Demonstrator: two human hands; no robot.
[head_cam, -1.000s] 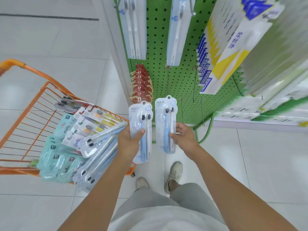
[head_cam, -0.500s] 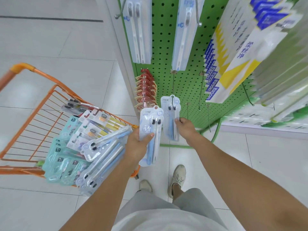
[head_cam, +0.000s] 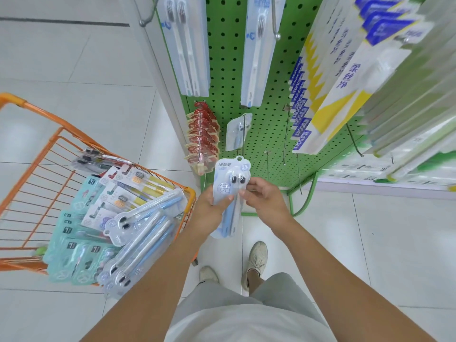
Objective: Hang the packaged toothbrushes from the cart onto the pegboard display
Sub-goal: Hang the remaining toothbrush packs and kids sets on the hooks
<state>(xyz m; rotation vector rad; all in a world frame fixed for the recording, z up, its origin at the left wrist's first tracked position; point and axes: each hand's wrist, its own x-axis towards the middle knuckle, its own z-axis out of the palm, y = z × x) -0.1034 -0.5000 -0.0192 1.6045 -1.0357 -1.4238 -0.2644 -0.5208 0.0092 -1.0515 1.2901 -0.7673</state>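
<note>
A blue two-brush toothbrush pack (head_cam: 230, 176) is upright in front of me, below the green pegboard (head_cam: 269, 99). My left hand (head_cam: 209, 213) grips its middle from the left. My right hand (head_cam: 264, 201) pinches its right edge near the brush heads. Another identical pack (head_cam: 238, 130) hangs on a low peg of the pegboard. The orange cart (head_cam: 37, 169) on my left holds several more toothbrush packs (head_cam: 138, 233).
Red packets (head_cam: 202, 139) hang left of the hung pack. Bare metal pegs (head_cam: 286, 134) stick out to its right. White, blue and yellow boxed packs (head_cam: 330, 90) fill the pegs on the right. More toothbrush packs (head_cam: 187, 45) hang higher. My shoes (head_cam: 256, 260) stand on white tile.
My right hand left its pack hanging on a low peg and came back to the pack in my left hand, which rose toward the pegboard.
</note>
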